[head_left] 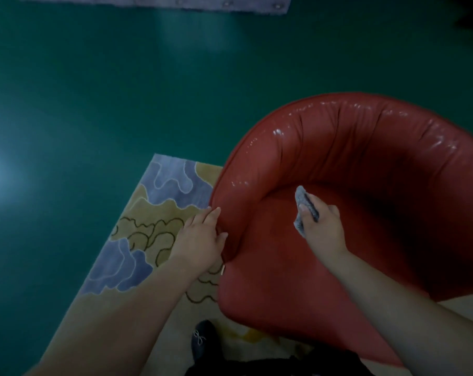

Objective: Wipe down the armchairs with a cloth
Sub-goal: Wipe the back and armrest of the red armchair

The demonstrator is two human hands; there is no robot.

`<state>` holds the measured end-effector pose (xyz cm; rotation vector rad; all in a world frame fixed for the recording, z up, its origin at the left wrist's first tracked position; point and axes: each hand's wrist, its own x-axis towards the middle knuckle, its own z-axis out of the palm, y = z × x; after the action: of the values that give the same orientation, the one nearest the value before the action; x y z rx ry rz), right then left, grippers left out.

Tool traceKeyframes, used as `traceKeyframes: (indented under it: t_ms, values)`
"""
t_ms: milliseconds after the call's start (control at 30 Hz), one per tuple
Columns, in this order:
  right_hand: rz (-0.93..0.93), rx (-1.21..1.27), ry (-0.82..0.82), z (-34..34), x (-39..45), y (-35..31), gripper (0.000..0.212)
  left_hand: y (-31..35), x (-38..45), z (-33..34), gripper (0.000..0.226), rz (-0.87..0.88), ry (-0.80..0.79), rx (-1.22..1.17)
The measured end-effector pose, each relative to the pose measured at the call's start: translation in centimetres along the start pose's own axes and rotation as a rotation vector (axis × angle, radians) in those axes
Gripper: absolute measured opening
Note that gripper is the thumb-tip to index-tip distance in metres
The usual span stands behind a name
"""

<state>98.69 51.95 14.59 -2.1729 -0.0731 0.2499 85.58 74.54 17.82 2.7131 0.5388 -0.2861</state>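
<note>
A red leather armchair (352, 164) with a curved, glossy back fills the right half of the view. My right hand (320, 229) hovers over the seat near the inner left arm and is shut on a small grey cloth (301, 210), bunched between thumb and fingers. My left hand (203, 237) rests flat against the outer edge of the chair's left arm, fingers together, thumb touching the seam. It holds nothing.
The chair stands on a rug (148, 229) patterned in beige, lilac and dark outlines. Dark green floor (108, 90) spreads to the left and beyond. A purple rug edge (154, 2) lies at the top. My dark shoe (203, 340) shows at the bottom.
</note>
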Motion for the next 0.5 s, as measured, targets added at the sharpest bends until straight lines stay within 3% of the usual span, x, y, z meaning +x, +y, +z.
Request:
traceKeyframes:
  t_ms: [200, 500]
  values:
    - [0.088, 0.065, 0.142, 3.9, -3.3, -4.0, 0.043, -4.7, 2.6, -4.4, 0.063, 0.126, -0.052, -0.019]
    - [0.112, 0.096, 0.161, 5.8, -1.3, -5.6, 0.039, -6.1, 7.6, -5.4, 0.065, 0.138, -0.107, -0.039]
